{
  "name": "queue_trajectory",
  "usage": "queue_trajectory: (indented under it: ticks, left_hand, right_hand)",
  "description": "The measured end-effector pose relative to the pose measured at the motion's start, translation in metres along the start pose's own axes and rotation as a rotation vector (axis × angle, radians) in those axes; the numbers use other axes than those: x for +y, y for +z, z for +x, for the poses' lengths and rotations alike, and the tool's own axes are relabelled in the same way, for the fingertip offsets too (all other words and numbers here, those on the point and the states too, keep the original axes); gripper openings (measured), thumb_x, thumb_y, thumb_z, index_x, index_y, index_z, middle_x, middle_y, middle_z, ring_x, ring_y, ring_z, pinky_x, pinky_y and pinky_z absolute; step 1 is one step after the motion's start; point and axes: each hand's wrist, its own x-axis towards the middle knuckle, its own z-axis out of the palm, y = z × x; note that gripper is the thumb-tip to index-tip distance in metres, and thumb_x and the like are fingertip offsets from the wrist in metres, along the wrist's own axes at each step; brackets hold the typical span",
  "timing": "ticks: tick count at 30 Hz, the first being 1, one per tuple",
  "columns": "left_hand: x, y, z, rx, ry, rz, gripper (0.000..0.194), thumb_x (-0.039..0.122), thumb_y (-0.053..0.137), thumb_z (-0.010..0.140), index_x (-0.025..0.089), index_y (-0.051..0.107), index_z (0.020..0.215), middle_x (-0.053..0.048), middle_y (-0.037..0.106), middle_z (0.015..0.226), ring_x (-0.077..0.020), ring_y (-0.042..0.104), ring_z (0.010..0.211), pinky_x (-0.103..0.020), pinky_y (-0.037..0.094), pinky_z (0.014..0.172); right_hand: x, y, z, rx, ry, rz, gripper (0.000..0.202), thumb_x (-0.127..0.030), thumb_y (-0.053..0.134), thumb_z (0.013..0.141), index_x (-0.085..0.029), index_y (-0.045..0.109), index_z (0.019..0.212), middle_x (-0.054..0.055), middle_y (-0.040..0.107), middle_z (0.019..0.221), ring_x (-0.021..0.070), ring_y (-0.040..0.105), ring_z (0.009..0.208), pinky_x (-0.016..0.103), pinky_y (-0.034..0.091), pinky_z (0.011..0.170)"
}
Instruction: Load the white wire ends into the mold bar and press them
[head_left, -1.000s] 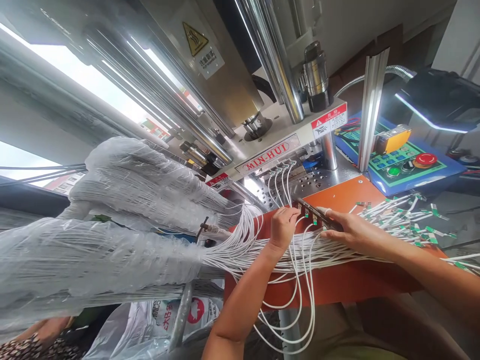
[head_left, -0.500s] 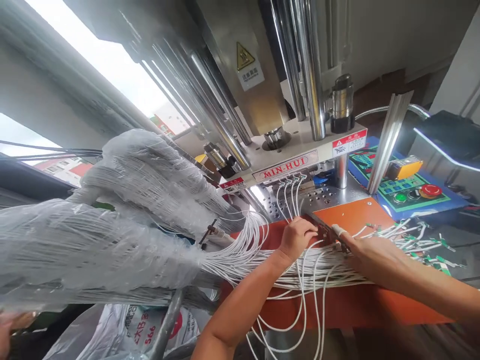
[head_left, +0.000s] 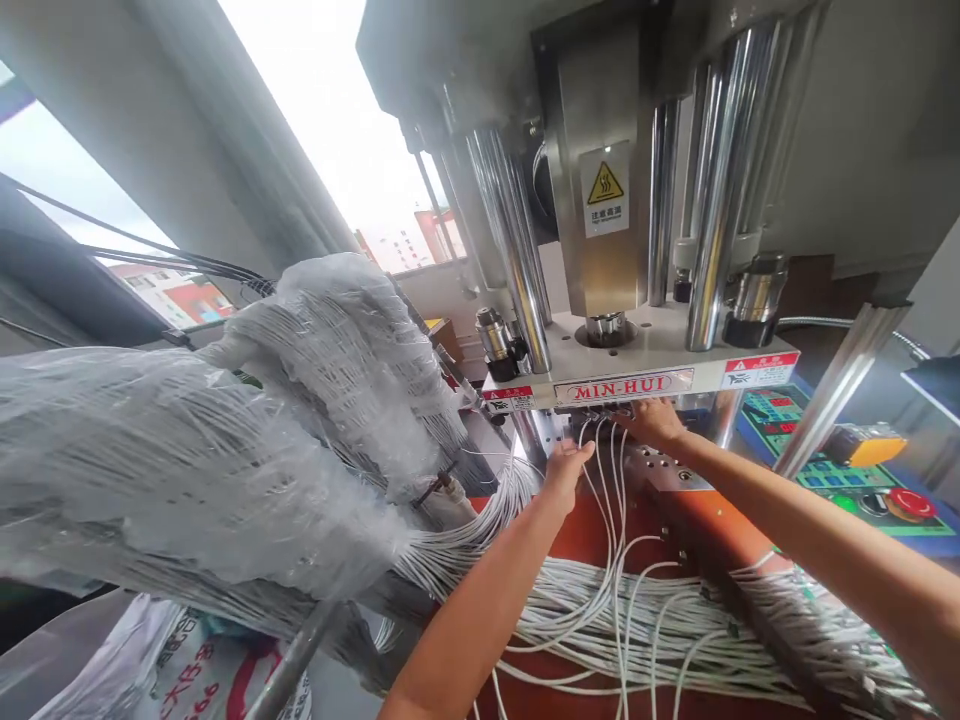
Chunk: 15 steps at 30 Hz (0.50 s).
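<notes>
Several white cables point(head_left: 611, 490) rise from the orange worktop point(head_left: 577, 525) into the slot under the plate of a press marked MIN-HUI point(head_left: 624, 386). My left hand point(head_left: 568, 470) is beside the leftmost of these, its fingers curled in against the cable. Under the plate's front edge, my right hand point(head_left: 654, 424) reaches to the cable ends; its fingers look bent, and the tips are partly hidden. A long dark bar point(head_left: 739, 605) lies slantwise across the bundle of white cables point(head_left: 570, 610), below my right forearm.
Large plastic-wrapped cable bundles point(head_left: 180, 450) fill the left side. A control panel point(head_left: 847, 470) with a red stop button point(head_left: 911, 503) stands at the right. Bright upright rods point(head_left: 720, 200) flank the press head, which bears a hot-surface warning label point(head_left: 606, 190).
My right hand has let go of the dark bar and moved up to the cable ends beneath the press plate. My left hand has moved up along the cables. The view has swung left.
</notes>
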Motion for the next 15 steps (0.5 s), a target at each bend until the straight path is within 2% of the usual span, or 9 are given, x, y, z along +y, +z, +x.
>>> queue_trajectory:
  ticks: [2, 4, 5, 7, 9, 11, 13, 15]
  left_hand:
    - [-0.002, 0.009, 0.009, -0.206, -0.169, -0.134, 0.025, 0.032, 0.071, 0.079, 0.012, 0.058, 0.086, -0.008, 0.068, 0.085, -0.0154, 0.066, 0.077, -0.028, 0.05, 0.074]
    - [-0.004, 0.02, 0.011, -0.357, -0.269, -0.207, 0.025, 0.033, 0.07, 0.08, 0.011, 0.059, 0.081, -0.009, 0.068, 0.079, -0.0159, 0.066, 0.071, -0.028, 0.051, 0.069]
    - [-0.005, 0.025, 0.01, -0.398, -0.307, -0.221, 0.025, 0.033, 0.07, 0.08, 0.011, 0.059, 0.081, -0.008, 0.067, 0.076, -0.015, 0.064, 0.067, -0.027, 0.049, 0.065]
    - [-0.007, 0.031, 0.01, -0.407, -0.333, -0.186, 0.026, 0.034, 0.069, 0.08, 0.01, 0.06, 0.082, -0.003, 0.062, 0.064, -0.0108, 0.056, 0.053, -0.023, 0.043, 0.054]
    - [-0.007, 0.031, 0.012, -0.38, -0.323, -0.123, 0.025, 0.035, 0.067, 0.081, 0.01, 0.061, 0.081, 0.005, 0.048, 0.05, -0.0058, 0.039, 0.039, -0.019, 0.029, 0.043]
    - [-0.005, 0.028, 0.016, -0.364, -0.306, -0.086, 0.025, 0.035, 0.066, 0.082, 0.011, 0.06, 0.078, 0.01, 0.034, 0.045, -0.0032, 0.023, 0.033, -0.018, 0.015, 0.039]
    - [-0.003, 0.025, 0.018, -0.353, -0.293, -0.043, 0.026, 0.036, 0.065, 0.083, 0.012, 0.057, 0.075, 0.011, 0.028, 0.044, -0.0023, 0.017, 0.033, -0.018, 0.008, 0.039]
    - [-0.001, 0.024, 0.017, -0.353, -0.275, -0.003, 0.027, 0.037, 0.064, 0.083, 0.013, 0.055, 0.074, 0.011, 0.029, 0.044, -0.0019, 0.018, 0.032, -0.017, 0.006, 0.039]
  right_hand:
    - [-0.01, 0.011, 0.028, 0.004, -0.034, 0.053, 0.04, -0.045, 0.051, 0.09, -0.016, 0.062, 0.114, 0.017, 0.065, 0.116, 0.0319, 0.053, 0.115, 0.046, 0.037, 0.097]
    - [-0.017, 0.016, 0.039, 0.017, -0.08, 0.089, 0.036, -0.044, 0.052, 0.09, -0.017, 0.062, 0.112, 0.013, 0.066, 0.113, 0.0265, 0.057, 0.108, 0.044, 0.04, 0.095]
    - [-0.019, 0.017, 0.039, 0.025, -0.099, 0.109, 0.034, -0.043, 0.051, 0.091, -0.017, 0.063, 0.111, 0.011, 0.067, 0.111, 0.024, 0.059, 0.104, 0.043, 0.042, 0.093]
    - [-0.02, 0.017, 0.029, 0.042, -0.128, 0.147, 0.032, -0.041, 0.046, 0.093, -0.017, 0.065, 0.105, 0.01, 0.069, 0.102, 0.0216, 0.063, 0.096, 0.04, 0.046, 0.088]
    - [-0.017, 0.014, 0.007, 0.064, -0.153, 0.182, 0.034, -0.037, 0.04, 0.094, -0.017, 0.068, 0.097, 0.011, 0.07, 0.096, 0.022, 0.064, 0.095, 0.037, 0.047, 0.084]
    - [-0.009, 0.005, -0.025, 0.088, -0.18, 0.208, 0.037, -0.036, 0.036, 0.094, -0.018, 0.069, 0.092, 0.011, 0.071, 0.095, 0.0225, 0.063, 0.097, 0.035, 0.047, 0.085]
    - [0.008, -0.012, -0.067, 0.121, -0.189, 0.239, 0.038, -0.039, 0.036, 0.094, -0.019, 0.069, 0.091, 0.009, 0.071, 0.094, 0.0219, 0.064, 0.094, 0.035, 0.047, 0.084]
    - [0.037, -0.036, -0.119, 0.154, -0.138, 0.278, 0.04, -0.043, 0.036, 0.095, -0.021, 0.069, 0.094, 0.007, 0.071, 0.094, 0.021, 0.064, 0.089, 0.033, 0.049, 0.081]
